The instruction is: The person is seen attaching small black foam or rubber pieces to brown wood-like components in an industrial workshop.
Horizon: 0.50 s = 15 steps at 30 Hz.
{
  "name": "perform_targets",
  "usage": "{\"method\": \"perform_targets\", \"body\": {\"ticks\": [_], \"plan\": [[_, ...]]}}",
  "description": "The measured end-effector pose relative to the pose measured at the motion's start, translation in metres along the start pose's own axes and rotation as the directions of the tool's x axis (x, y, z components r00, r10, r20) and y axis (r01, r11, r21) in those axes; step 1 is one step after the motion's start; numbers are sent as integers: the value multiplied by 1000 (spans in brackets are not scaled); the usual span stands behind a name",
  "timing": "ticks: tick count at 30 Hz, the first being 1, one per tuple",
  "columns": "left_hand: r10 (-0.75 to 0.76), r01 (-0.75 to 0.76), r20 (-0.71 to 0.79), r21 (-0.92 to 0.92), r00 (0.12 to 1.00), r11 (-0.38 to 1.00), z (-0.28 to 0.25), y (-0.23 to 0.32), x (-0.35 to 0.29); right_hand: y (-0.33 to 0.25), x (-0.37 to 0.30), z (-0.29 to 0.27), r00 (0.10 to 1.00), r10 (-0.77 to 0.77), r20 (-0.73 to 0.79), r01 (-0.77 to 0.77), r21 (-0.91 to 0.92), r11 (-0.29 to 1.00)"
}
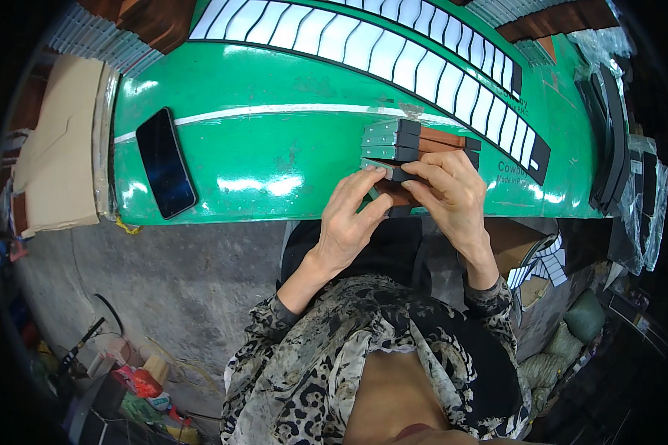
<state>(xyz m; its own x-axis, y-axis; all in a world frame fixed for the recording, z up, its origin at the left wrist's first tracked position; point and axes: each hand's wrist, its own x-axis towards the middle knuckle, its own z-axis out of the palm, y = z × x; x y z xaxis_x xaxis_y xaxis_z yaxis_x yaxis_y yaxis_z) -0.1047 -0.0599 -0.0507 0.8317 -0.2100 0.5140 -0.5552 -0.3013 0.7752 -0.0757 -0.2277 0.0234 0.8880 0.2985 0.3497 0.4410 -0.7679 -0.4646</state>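
At the near edge of the green table, my left hand (pixel 351 216) has its thumb and forefinger around the grey metal end of a narrow brown piece with a black end (pixel 395 172). Fingertips of my right hand (pixel 450 191) pinch the same piece at its black part, so both hands are closed on it. Just beyond them lies a small stack of similar pieces (pixel 392 139), with grey plates, black ends and brown sides. My fingers hide much of the held piece, and its exact kind cannot be made out.
A black phone (pixel 166 165) lies at the left. Strips of white labels on black backing (pixel 341 38) curve across the far side. More brown-and-grey pieces (pixel 115 41) are piled far left, beside a cardboard box (pixel 61 141). Black strips and plastic wrap (pixel 617 141) hang at the right edge.
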Motion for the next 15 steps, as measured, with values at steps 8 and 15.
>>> {"method": "perform_targets", "body": {"ticks": [8,15], "plan": [[-5,5,1,15,1000,1000,-1,-1,-1,0,0,0,1000,-3,7,3,3,1000],[-9,9,13,5,1000,1000,0,0,-1,5,-4,2,999,20,40,-22,48,999]]}}
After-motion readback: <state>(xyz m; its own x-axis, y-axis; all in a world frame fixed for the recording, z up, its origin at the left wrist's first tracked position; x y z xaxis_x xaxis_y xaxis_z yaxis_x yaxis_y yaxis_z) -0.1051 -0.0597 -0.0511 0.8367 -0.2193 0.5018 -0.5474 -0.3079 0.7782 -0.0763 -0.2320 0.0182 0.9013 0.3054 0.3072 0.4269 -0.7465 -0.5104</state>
